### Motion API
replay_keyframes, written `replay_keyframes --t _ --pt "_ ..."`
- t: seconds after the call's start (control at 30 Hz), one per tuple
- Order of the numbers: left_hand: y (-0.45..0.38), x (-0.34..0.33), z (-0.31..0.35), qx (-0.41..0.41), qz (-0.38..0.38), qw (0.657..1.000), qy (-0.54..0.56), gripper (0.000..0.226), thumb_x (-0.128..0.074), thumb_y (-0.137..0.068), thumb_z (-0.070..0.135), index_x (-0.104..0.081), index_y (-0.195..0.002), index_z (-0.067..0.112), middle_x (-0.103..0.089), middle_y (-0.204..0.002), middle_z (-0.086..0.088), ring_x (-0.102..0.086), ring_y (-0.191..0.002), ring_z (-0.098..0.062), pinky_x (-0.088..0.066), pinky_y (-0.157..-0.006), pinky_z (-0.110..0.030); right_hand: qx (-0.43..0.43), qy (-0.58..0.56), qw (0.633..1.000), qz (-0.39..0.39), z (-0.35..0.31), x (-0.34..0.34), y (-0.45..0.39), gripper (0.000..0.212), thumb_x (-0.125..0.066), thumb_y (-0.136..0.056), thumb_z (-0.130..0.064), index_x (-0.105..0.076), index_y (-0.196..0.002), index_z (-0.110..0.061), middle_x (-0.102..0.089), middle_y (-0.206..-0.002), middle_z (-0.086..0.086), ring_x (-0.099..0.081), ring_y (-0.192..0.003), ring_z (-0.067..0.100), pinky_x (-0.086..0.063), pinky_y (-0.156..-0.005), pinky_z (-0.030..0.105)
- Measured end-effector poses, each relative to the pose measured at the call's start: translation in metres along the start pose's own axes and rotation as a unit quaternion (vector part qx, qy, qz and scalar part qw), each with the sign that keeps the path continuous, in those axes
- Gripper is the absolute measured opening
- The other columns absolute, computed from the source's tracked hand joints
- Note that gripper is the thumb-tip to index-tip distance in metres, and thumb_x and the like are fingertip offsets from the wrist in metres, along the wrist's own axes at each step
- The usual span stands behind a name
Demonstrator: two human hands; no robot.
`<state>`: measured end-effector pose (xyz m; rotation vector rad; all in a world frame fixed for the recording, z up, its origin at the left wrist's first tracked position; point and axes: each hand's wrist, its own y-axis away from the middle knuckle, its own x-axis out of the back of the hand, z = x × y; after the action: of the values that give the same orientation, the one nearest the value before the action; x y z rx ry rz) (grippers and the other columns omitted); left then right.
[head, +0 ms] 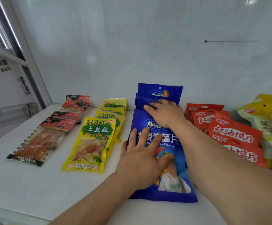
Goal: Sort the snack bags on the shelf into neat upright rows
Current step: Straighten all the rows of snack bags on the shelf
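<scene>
While we are lining up the blue bags, our left hand and right hand are pressing flat, open, holding nothing, toward twelve o'clock.

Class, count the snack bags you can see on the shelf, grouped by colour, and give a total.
Red-and-clear bags: 5
Yellow bags: 4
Blue bags: 3
Red bags: 4
Pale yellow bags, partly out of frame: at least 3
Total: at least 19
</scene>
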<state>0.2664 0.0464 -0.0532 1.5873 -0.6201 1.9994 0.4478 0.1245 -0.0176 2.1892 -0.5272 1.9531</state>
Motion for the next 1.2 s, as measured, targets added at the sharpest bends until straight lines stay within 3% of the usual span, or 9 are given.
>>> replay_keyframes --t 0.1,0.23,0.47,0.67,0.93,1.1,1.2 --pt "-0.002 0.0 -0.001 0.004 -0.005 1.0 0.004 0.073 -0.018 -0.09 0.078 -0.007 -0.156 0.048 0.005 -0.168 0.011 0.013 -0.154 -0.023 -0.006 -0.123 -0.05 -0.002 -0.008 1.0 0.024 -0.001 -0.001 0.002 0.064 -0.021 -0.094 -0.071 -0.041 -0.145 -0.039 -0.04 -0.151 0.0 -0.039 -0.135 0.03 -0.026 -0.11 0.049" --pt "-0.003 0.0 -0.002 0.005 0.004 1.0 0.012 0.071 -0.021 -0.091 0.078 -0.011 -0.155 0.049 0.002 -0.168 0.011 0.009 -0.154 -0.023 -0.009 -0.122 -0.052 0.027 0.054 0.989 0.133 -0.003 0.01 0.011 0.058 -0.023 -0.099 -0.061 -0.061 -0.128 -0.028 -0.058 -0.135 0.002 -0.05 -0.124 0.025 -0.028 -0.108 0.043" --pt "-0.001 0.003 0.0 0.003 0.044 0.999 0.012 0.072 -0.025 -0.091 0.078 -0.019 -0.155 0.045 -0.007 -0.168 0.008 0.001 -0.154 -0.026 -0.01 -0.122 -0.056 0.017 0.019 0.984 0.175 0.007 0.021 0.051 0.053 -0.028 -0.101 -0.056 -0.065 -0.122 -0.025 -0.062 -0.128 0.0 -0.054 -0.12 0.021 -0.035 -0.104 0.043" --pt "-0.002 0.009 -0.003 0.007 0.041 0.998 0.043 0.081 -0.027 -0.089 0.079 -0.015 -0.157 0.037 -0.008 -0.168 0.008 0.003 -0.155 -0.025 -0.004 -0.124 -0.055 -0.061 -0.025 0.979 0.193 0.035 0.022 0.117 0.047 -0.033 -0.1 -0.055 -0.062 -0.123 -0.026 -0.059 -0.132 -0.002 -0.05 -0.124 0.023 -0.036 -0.103 0.043" --pt "0.004 0.032 0.012 -0.001 0.089 0.995 0.043 0.085 -0.035 -0.092 0.074 -0.016 -0.159 0.026 -0.008 -0.169 0.0 0.003 -0.155 -0.026 -0.004 -0.124 -0.047 -0.216 -0.108 0.938 0.249 0.096 0.024 0.204 0.051 -0.045 -0.097 -0.053 -0.056 -0.134 -0.021 -0.053 -0.141 0.006 -0.047 -0.13 0.027 -0.038 -0.107 0.044" --pt "0.003 0.026 0.089 -0.107 0.068 0.969 0.21 0.075 -0.052 -0.099 0.05 -0.021 -0.159 0.018 -0.013 -0.167 -0.003 -0.006 -0.154 -0.022 -0.009 -0.124 -0.036 -0.241 -0.205 0.92 0.231 0.12 0.01 0.213 0.062 -0.05 -0.095 -0.053 -0.045 -0.143 -0.015 -0.045 -0.146 0.012 -0.041 -0.135 0.031 -0.035 -0.111 0.045" --pt "-0.017 0.004 0.132 -0.07 0.02 0.951 0.3 0.074 -0.058 -0.097 0.043 -0.027 -0.156 0.013 -0.029 -0.159 -0.008 -0.026 -0.149 -0.027 -0.025 -0.121 -0.042 -0.236 -0.265 0.908 0.221 0.13 0.002 0.207 0.064 -0.052 -0.094 -0.051 -0.041 -0.146 -0.014 -0.043 -0.146 0.013 -0.043 -0.134 0.032 -0.037 -0.109 0.044"
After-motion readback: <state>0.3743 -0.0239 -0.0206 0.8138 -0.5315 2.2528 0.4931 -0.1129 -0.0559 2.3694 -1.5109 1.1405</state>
